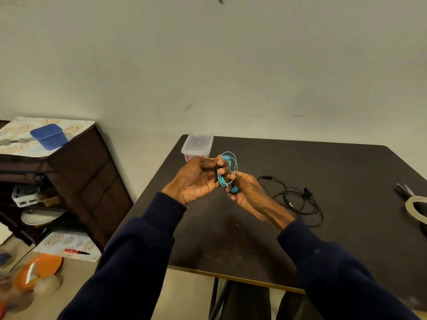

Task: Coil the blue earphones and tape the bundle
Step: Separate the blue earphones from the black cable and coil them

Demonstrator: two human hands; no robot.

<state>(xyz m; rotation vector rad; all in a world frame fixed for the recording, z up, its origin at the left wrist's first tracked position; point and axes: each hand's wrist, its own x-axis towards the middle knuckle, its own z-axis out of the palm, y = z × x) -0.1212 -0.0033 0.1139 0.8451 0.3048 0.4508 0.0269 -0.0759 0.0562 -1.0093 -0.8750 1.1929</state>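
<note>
Blue earphones [227,168] are hanging in a narrow bundle of loops between both hands, held up above the middle of the dark table [323,162]. The bundle's long axis is running roughly upright in the head view: its rounded top is pointing toward the far wall, and its lower end, with a blue bud, is pointing back toward the person. The left hand [196,179] is curling its fingers through the loops and gripping them from the left side. The right hand [249,195] is pinching the lower end of the cord, its fingers bent round the bud. A clear lidded box [198,146] is sitting on the table just behind the hands. Black earphones [298,199] are lying loose to the right. A tape roll [416,206] and scissors [404,190] are resting near the right edge.
</note>
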